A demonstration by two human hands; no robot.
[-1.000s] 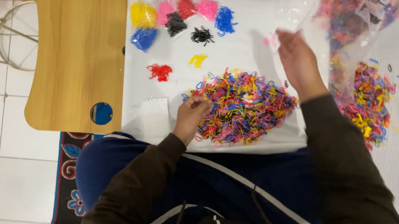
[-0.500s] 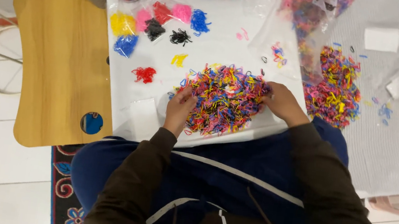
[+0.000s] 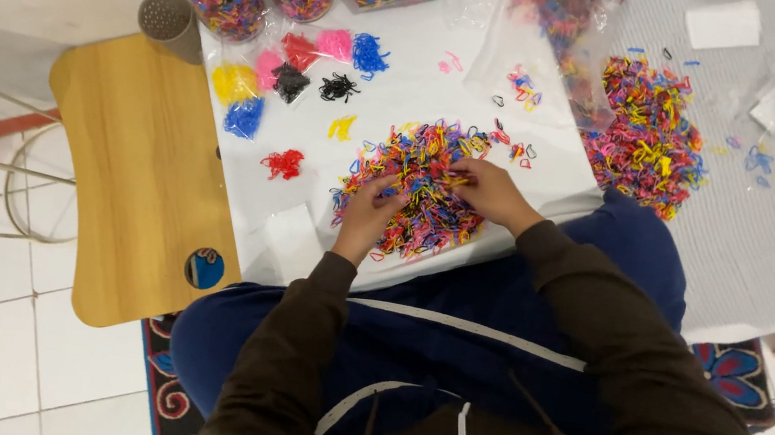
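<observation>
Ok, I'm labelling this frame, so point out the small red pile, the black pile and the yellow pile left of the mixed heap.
red pile of bands (image 3: 284,165), head view, on its middle.
black pile of bands (image 3: 337,88), head view, on its dense centre.
small yellow pile of bands (image 3: 343,127), head view, on its middle.

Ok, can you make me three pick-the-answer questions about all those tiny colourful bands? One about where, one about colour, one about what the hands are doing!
1. Where is the small red heap of tiny elastic bands?
A. Left of the big mixed-colour heap of bands
B. On the wooden board
C. Inside a jar

2. What colour is the little heap beside the pink one?
A. Green
B. Yellow
C. White

3. What are the left hand and right hand doing?
A. Holding a jar
B. Resting on the lap
C. Both touching the mixed heap

Answers: 1 A, it lies on the white sheet left of that heap. 2 B, clearly yellow. 3 C, the fingers are in the bands.
</observation>
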